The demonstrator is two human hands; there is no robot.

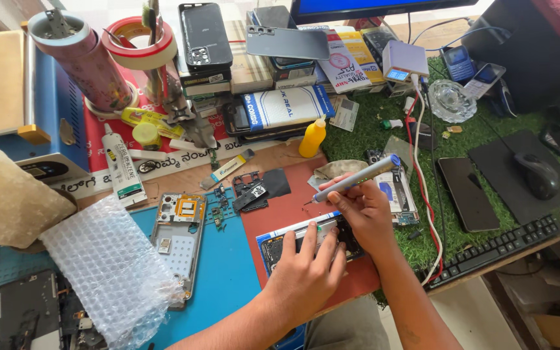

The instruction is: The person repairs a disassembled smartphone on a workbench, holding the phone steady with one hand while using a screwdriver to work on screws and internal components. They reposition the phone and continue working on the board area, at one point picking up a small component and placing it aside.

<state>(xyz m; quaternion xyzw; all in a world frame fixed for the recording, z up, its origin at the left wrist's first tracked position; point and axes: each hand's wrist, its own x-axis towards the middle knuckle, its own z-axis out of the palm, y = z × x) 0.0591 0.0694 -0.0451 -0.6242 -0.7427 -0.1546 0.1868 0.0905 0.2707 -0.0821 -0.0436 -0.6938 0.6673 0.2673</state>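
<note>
While the surface (228, 285) is carrying a spread of parts, I am working on an opened phone (306, 238) lying on the red mat (293, 207) near the front edge. Judging by what lies about, the stripping is well along: its back is off, another phone frame (179, 243) is sitting bare on the blue mat (228, 279) beside the bubble wrap (108, 272), and small boards and brackets (254, 188) are lying loose above. The phone in front of me is still holding its insides, so more is waiting.

My left hand (306, 272) is pressing flat on the phone, fingers spread, steadying it. My right hand (364, 207) is closed around a grey screwdriver (358, 178), its tip pointing left, just above the phone.

As for containers, the pink cup (82, 58) at the back is holding tools, and the glass dish (452, 97) is looking empty, as far as I can tell.
</note>
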